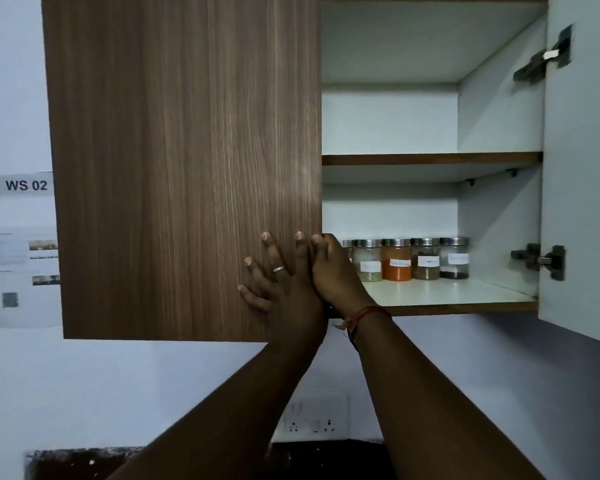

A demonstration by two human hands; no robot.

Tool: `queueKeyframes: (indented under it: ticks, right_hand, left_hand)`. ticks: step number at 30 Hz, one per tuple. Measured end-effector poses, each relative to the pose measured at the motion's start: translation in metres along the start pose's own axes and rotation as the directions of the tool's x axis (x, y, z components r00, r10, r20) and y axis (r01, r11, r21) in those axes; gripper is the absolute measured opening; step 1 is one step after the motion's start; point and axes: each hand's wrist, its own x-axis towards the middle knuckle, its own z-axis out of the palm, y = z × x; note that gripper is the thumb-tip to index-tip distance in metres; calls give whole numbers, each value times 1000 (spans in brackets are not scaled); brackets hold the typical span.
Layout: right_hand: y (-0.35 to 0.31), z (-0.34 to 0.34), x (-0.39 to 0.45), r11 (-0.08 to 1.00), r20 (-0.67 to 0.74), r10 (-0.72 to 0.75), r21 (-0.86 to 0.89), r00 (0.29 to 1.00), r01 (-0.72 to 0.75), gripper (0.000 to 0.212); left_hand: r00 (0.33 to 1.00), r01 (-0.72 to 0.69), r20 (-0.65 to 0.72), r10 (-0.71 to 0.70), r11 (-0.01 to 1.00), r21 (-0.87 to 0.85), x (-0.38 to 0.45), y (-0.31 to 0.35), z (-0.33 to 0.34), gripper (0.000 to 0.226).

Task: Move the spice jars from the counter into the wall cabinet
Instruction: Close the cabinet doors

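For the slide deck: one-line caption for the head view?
Left hand flat on closed cabinet door, right hand reaching past its edge, spice jars lined on the lower shelf.

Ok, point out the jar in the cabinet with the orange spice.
The orange-filled jar, third from the right on the lower shelf; the others hold pale, brown or dark contents.

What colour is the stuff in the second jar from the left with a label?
Orange jar, seen in the head view.

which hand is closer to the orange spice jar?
Right. The right hand curls round the closed door's edge, just left of the orange spice jar; the left hand lies flat on the door, farther left.
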Motion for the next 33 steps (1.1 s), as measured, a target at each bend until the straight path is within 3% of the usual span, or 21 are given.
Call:
queueKeyframes:
  ticks: [19,24,29,33]
  right_hand:
    - [34,10,42,995,47,-47,91,998,42,43]
    - [26,7,41,998,71,-16,59,997,12,43]
    - [12,7,18,995,38,80,50,996,-82,30]
    - [0,-6,-16,996,-5,23,-85,1000,-23,26]
  left_hand:
    - [1000,15,7,-16,995,99,25,-5,35,149]
    - [997,8,77,-17,994,110,25,-2,19,136]
    - [960,-113,267,87,990,85,22,-17,-21,122]
    - [927,-189,336,165,981,40,14,-20,-57,99]
